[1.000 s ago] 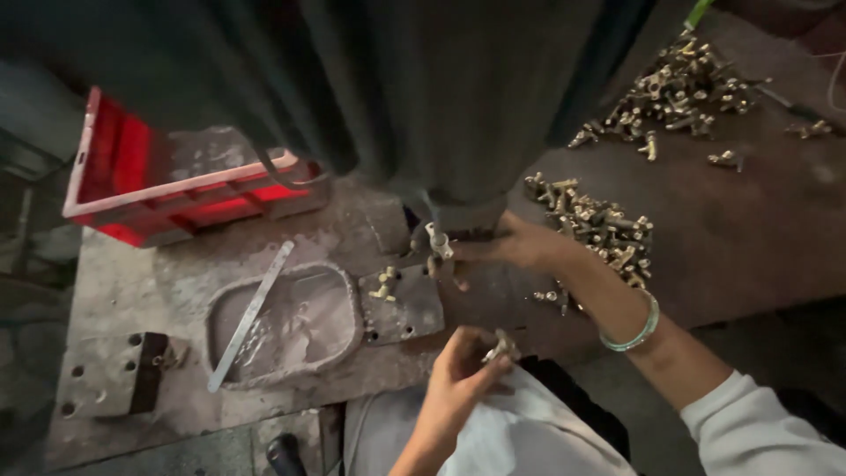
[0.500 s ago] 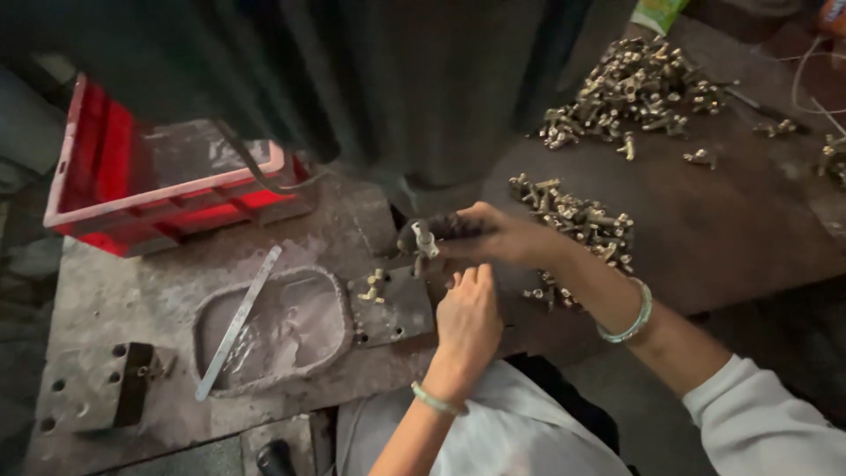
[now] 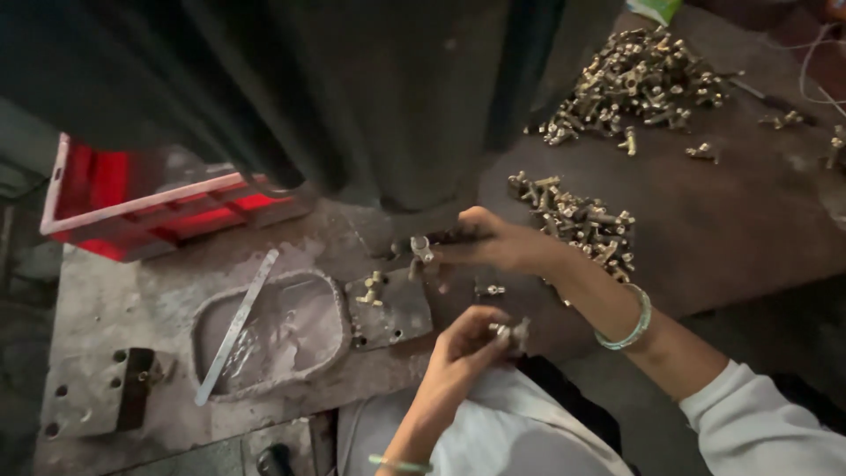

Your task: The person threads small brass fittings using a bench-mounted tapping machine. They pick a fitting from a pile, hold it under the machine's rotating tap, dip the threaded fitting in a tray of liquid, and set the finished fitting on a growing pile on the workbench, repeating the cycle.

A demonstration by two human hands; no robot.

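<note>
Roughly mid-run, judging by the piles. Right hand point(image 3: 502, 247), centre of the frame, has its grip closed on a small brass fitting point(image 3: 421, 249), holding it at the foot of the dark machine column point(image 3: 414, 97) just above the steel plate point(image 3: 392, 308). Left hand point(image 3: 463, 348), lower centre, has its grip closed on a second small metal piece point(image 3: 511, 333) between fingertips, near the person's lap and clear of the tabletop point(image 3: 731, 229).

One brass piece point(image 3: 372, 288) lies on the steel plate, another point(image 3: 490, 289) just right of it under the right wrist. A near pile of fittings point(image 3: 577, 220) sits right of the right hand; a larger pile point(image 3: 639, 84) sits at upper right, well apart from it. Whether either pile is finished work or stock cannot be told.

Left of the plate: an oval recess point(image 3: 291, 330) in the grey bed, a flat metal strip point(image 3: 236, 326) lying across its rim. Red crate point(image 3: 132, 220) at upper left; contents not visible. Many pieces remain loose, so plenty looks left to handle.
</note>
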